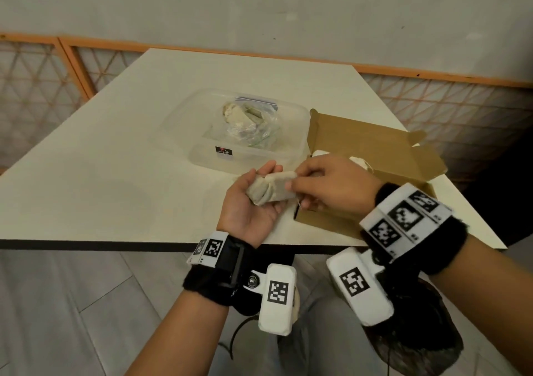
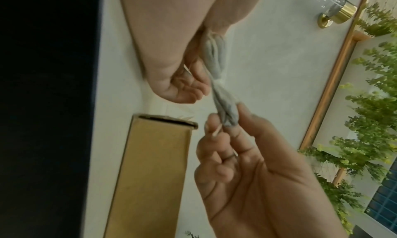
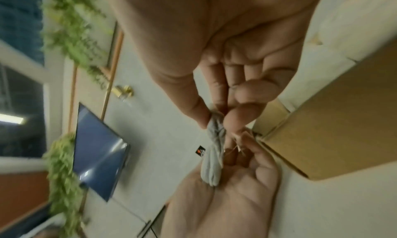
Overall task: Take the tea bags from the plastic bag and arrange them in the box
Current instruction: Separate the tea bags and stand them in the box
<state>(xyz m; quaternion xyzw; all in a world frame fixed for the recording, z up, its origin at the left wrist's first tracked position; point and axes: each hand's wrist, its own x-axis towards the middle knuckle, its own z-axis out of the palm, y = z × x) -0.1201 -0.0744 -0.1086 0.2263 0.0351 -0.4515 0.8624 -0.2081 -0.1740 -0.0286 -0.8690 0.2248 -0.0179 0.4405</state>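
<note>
Left hand (image 1: 253, 202) cups a small bunch of tea bags (image 1: 272, 189) palm-up just beside the open cardboard box (image 1: 375, 156); right hand (image 1: 331, 185) pinches its end. Best separate 1 bag, keeping strings untangled, then lay it flat inside.

Right hand (image 3: 232, 58) fingers (image 3: 197, 109) pinch grey tea bags (image 3: 214, 150); left hand (image 3: 232, 190) cradles them; cardboard box (image 3: 335, 136) beside; view blurred
</note>
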